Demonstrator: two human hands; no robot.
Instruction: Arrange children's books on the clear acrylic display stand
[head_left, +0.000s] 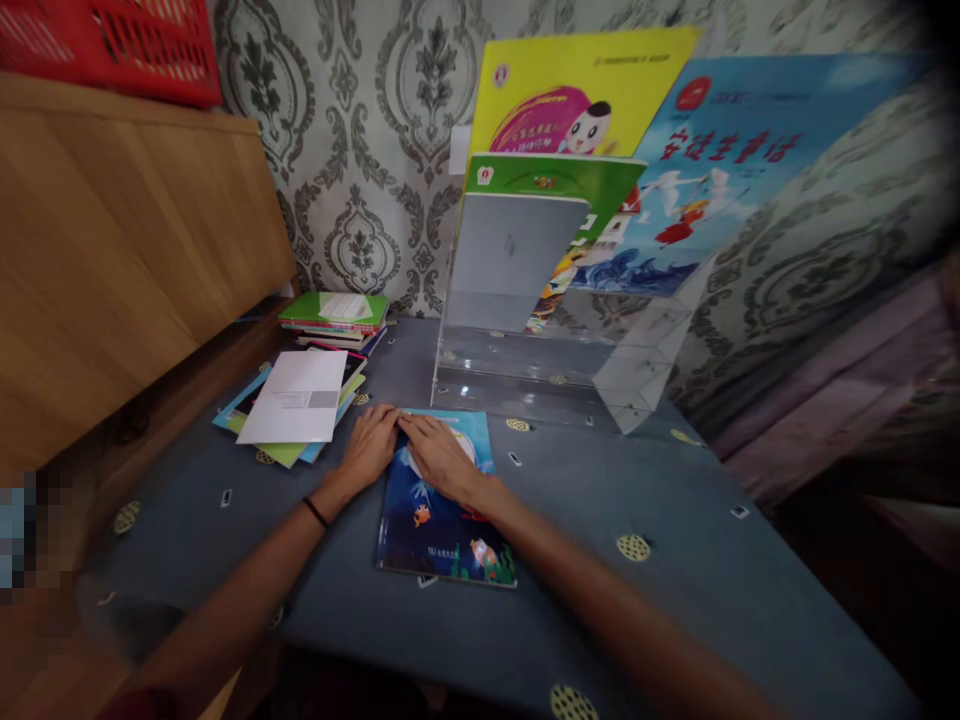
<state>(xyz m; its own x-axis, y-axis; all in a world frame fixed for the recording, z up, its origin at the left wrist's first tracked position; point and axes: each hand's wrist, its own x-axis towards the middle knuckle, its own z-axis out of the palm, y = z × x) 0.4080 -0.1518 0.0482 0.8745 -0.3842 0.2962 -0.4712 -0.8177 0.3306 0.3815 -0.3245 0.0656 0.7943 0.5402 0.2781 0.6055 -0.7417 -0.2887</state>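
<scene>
A blue picture book [442, 545] with fish on its cover lies flat on the cloth-covered table in front of me. My right hand [439, 455] rests on its upper part, palm down, fingers stretched toward the top left corner. Along the book's upper left edge lies my left hand [371, 445], flat, its fingertips close to those of the right. Left of it is a loose pile of books topped by a white booklet [292, 400]. Behind that pile stands a neater book stack [334, 315] with a green cover on top.
A clear acrylic book rack [517, 375] stands at the back, holding a yellow book [570, 80], a green book [555, 175], a grey booklet [510, 260] and a blue storybook [720, 170]. A wooden cabinet [135, 230] with a red basket [150, 45] borders the left side.
</scene>
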